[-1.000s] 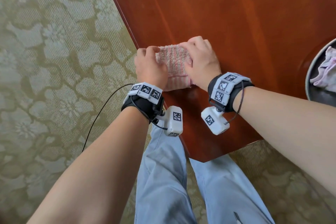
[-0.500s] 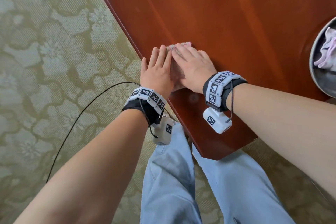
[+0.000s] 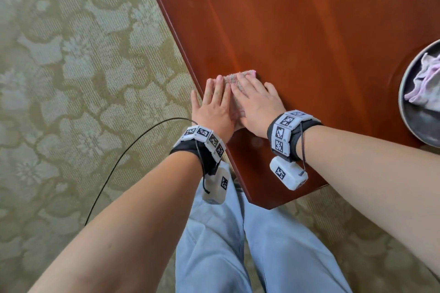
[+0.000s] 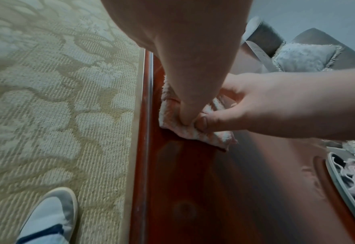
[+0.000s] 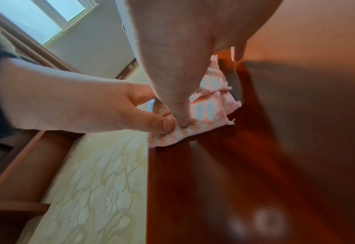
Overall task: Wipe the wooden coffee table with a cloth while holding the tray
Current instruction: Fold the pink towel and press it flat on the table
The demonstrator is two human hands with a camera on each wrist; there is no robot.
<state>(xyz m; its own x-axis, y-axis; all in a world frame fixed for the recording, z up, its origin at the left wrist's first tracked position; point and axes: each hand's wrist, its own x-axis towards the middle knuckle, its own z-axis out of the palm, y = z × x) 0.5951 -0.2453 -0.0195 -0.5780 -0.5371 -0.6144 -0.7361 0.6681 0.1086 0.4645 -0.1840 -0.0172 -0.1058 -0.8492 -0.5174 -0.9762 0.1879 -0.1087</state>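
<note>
Both hands have gone from curled over the bunched cloth a second ago to lying flat on it, fingers stretched forward, much as they were half a second back. Left hand [image 3: 212,107] and right hand [image 3: 256,103] press side by side on the pink-and-white cloth [image 3: 240,76], which lies folded on the wooden coffee table [image 3: 309,31] right by its left edge. Neither hand grasps anything; fingers are straight, and the wrist views show the two thumbs meeting on the cloth's near edge. A round grey tray [image 3: 415,126] sits well apart at the table's right side, touched by no hand, with a crumpled pale rag [image 3: 426,83] in it. Patterned carpet [image 3: 71,78] lies to the left.
</note>
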